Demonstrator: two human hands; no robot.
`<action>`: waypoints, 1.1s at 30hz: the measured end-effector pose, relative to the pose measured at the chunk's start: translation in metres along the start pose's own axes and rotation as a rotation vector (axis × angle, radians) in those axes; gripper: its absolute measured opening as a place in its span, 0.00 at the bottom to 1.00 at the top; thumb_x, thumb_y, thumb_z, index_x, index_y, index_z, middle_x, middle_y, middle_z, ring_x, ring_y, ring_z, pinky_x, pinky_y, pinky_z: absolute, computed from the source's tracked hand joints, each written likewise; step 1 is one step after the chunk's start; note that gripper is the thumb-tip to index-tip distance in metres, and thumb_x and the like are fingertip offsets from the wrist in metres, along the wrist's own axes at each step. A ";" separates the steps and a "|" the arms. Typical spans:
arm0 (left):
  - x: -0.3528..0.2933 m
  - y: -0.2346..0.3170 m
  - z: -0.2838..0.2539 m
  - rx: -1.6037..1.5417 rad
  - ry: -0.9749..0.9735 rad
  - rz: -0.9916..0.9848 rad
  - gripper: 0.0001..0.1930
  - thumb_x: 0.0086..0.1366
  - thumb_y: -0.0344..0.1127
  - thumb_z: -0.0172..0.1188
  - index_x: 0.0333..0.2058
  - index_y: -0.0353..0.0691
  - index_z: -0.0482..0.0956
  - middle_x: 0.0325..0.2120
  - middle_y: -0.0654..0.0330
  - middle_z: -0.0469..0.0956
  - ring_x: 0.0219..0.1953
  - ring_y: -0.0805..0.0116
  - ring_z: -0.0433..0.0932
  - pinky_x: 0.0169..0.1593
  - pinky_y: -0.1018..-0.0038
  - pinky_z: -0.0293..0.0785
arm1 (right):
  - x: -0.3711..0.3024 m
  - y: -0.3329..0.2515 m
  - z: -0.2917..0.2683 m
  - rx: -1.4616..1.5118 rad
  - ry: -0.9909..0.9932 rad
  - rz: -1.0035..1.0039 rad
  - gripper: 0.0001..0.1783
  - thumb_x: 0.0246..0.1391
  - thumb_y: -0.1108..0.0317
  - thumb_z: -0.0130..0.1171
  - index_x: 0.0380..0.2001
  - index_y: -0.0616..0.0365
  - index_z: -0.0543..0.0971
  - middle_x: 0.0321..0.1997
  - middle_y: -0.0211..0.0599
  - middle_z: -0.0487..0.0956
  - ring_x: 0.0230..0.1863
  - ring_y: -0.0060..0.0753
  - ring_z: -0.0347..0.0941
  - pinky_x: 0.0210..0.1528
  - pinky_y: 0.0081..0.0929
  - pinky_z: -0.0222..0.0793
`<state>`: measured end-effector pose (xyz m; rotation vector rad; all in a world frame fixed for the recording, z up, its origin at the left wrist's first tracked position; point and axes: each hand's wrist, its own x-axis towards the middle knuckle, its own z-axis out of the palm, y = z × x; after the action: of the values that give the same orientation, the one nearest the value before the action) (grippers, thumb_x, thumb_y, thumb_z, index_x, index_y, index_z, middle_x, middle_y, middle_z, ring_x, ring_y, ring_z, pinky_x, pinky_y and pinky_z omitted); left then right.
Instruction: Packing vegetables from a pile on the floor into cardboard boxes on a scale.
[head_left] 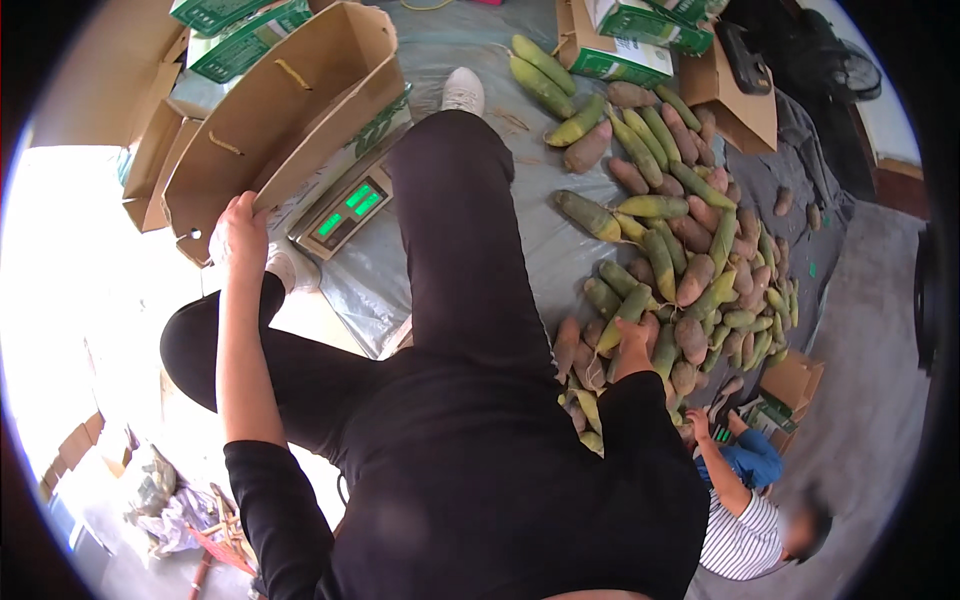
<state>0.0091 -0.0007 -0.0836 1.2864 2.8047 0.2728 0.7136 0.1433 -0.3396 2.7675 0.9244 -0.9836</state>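
At the left, my left hand (240, 228) is closed on the rim of a tall open cardboard box (255, 130) with yellow rope handles. The box stands on a digital scale (345, 212) with a lit green display. On the right, my right hand (632, 338) reaches into a large pile of vegetables, its fingers wrapped round a green radish (622, 313). The pile mixes long green radishes (660, 263) with reddish-skinned, dusty ones (695, 280). Part of the grasped radish is covered by my hand and its neighbours.
Green-and-white cartons (250, 40) stand behind the box, and further cartons (625, 55) are beyond the pile. A plastic sheet (500, 215) covers the floor. At the lower right a person in a striped shirt (742, 540) crouches at the pile near another carton (793, 385).
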 end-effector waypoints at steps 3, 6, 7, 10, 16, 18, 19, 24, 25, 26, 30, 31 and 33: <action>0.003 0.020 -0.001 0.055 -0.030 -0.019 0.11 0.52 0.31 0.59 0.36 0.42 0.75 0.34 0.57 0.76 0.39 0.54 0.75 0.41 0.62 0.71 | 0.009 -0.005 -0.003 0.133 -0.033 -0.066 0.38 0.41 0.64 0.69 0.56 0.61 0.64 0.53 0.38 0.71 0.51 0.38 0.69 0.51 0.36 0.64; -0.001 0.020 -0.007 0.069 -0.046 -0.021 0.10 0.53 0.31 0.59 0.36 0.42 0.75 0.34 0.57 0.76 0.39 0.54 0.75 0.41 0.62 0.71 | -0.005 -0.021 0.003 0.126 -0.088 -0.145 0.36 0.39 0.67 0.69 0.53 0.62 0.66 0.50 0.38 0.72 0.48 0.36 0.69 0.49 0.34 0.65; -0.001 0.020 -0.007 0.092 -0.044 -0.031 0.10 0.53 0.32 0.59 0.36 0.42 0.75 0.33 0.57 0.76 0.40 0.55 0.75 0.41 0.62 0.71 | -0.010 -0.024 0.005 0.125 -0.109 -0.171 0.36 0.38 0.68 0.70 0.52 0.62 0.66 0.49 0.38 0.72 0.47 0.36 0.70 0.48 0.34 0.66; -0.001 0.024 -0.011 0.085 -0.060 -0.040 0.09 0.53 0.32 0.59 0.35 0.41 0.75 0.32 0.57 0.76 0.39 0.55 0.75 0.41 0.62 0.71 | -0.029 -0.042 0.021 0.121 -0.167 -0.244 0.34 0.36 0.71 0.71 0.48 0.63 0.68 0.46 0.38 0.73 0.43 0.34 0.71 0.45 0.33 0.67; 0.001 0.023 -0.009 0.097 -0.060 -0.034 0.07 0.53 0.31 0.58 0.33 0.43 0.75 0.31 0.59 0.76 0.39 0.58 0.76 0.41 0.62 0.71 | -0.074 -0.117 0.038 0.180 -0.337 -0.567 0.30 0.31 0.77 0.70 0.41 0.63 0.69 0.39 0.36 0.74 0.38 0.31 0.71 0.39 0.28 0.68; 0.002 0.025 -0.010 0.090 -0.058 -0.038 0.06 0.53 0.30 0.57 0.32 0.43 0.75 0.31 0.60 0.76 0.39 0.59 0.76 0.41 0.62 0.71 | -0.093 -0.166 0.035 0.094 -0.278 -0.869 0.30 0.30 0.79 0.69 0.42 0.63 0.69 0.37 0.33 0.73 0.38 0.30 0.70 0.40 0.28 0.68; 0.003 0.025 -0.009 0.091 -0.052 -0.041 0.06 0.53 0.30 0.57 0.32 0.43 0.75 0.31 0.60 0.76 0.39 0.59 0.76 0.41 0.62 0.71 | -0.108 -0.196 0.030 0.110 -0.324 -0.908 0.30 0.30 0.79 0.69 0.42 0.63 0.69 0.38 0.33 0.73 0.39 0.29 0.70 0.41 0.27 0.67; -0.001 0.018 -0.008 0.098 -0.027 -0.035 0.04 0.54 0.31 0.56 0.31 0.44 0.74 0.30 0.60 0.76 0.37 0.59 0.76 0.38 0.62 0.70 | -0.223 -0.342 -0.002 0.275 -0.487 -1.367 0.31 0.31 0.76 0.67 0.44 0.65 0.70 0.42 0.40 0.76 0.45 0.31 0.71 0.48 0.28 0.66; -0.001 0.016 -0.007 0.099 -0.023 -0.036 0.04 0.55 0.31 0.56 0.30 0.44 0.74 0.29 0.61 0.75 0.37 0.59 0.76 0.38 0.62 0.70 | -0.244 -0.367 -0.006 0.227 -0.435 -1.433 0.31 0.30 0.76 0.67 0.44 0.64 0.70 0.42 0.41 0.76 0.45 0.33 0.71 0.48 0.29 0.66; 0.000 0.017 -0.005 0.096 -0.028 -0.029 0.04 0.55 0.31 0.56 0.30 0.44 0.74 0.29 0.61 0.75 0.37 0.59 0.76 0.38 0.62 0.70 | -0.264 -0.389 -0.011 0.179 -0.378 -1.485 0.31 0.30 0.75 0.67 0.44 0.63 0.70 0.42 0.42 0.76 0.46 0.35 0.72 0.49 0.31 0.66; 0.001 0.020 -0.009 0.098 -0.041 -0.028 0.03 0.55 0.31 0.55 0.30 0.44 0.74 0.30 0.60 0.76 0.37 0.59 0.76 0.38 0.62 0.70 | -0.373 -0.451 -0.026 0.101 -0.341 -1.848 0.30 0.30 0.72 0.68 0.43 0.60 0.71 0.43 0.45 0.76 0.48 0.45 0.71 0.50 0.34 0.66; 0.002 0.022 -0.011 0.109 -0.046 -0.022 0.03 0.55 0.31 0.56 0.30 0.44 0.74 0.30 0.60 0.76 0.38 0.59 0.76 0.39 0.62 0.70 | -0.399 -0.461 -0.029 0.092 -0.364 -1.938 0.30 0.30 0.71 0.68 0.43 0.58 0.72 0.43 0.42 0.76 0.47 0.45 0.71 0.50 0.34 0.66; 0.000 0.023 -0.016 0.113 -0.052 -0.036 0.04 0.55 0.31 0.56 0.30 0.44 0.74 0.30 0.60 0.76 0.38 0.59 0.76 0.39 0.62 0.70 | -0.446 -0.473 -0.016 0.014 -0.307 -2.064 0.29 0.30 0.68 0.69 0.42 0.54 0.73 0.43 0.38 0.76 0.47 0.45 0.71 0.50 0.35 0.66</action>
<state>0.0243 0.0122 -0.0638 1.2429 2.8330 0.0787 0.1830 0.3024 0.0014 0.5727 3.3668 -1.1185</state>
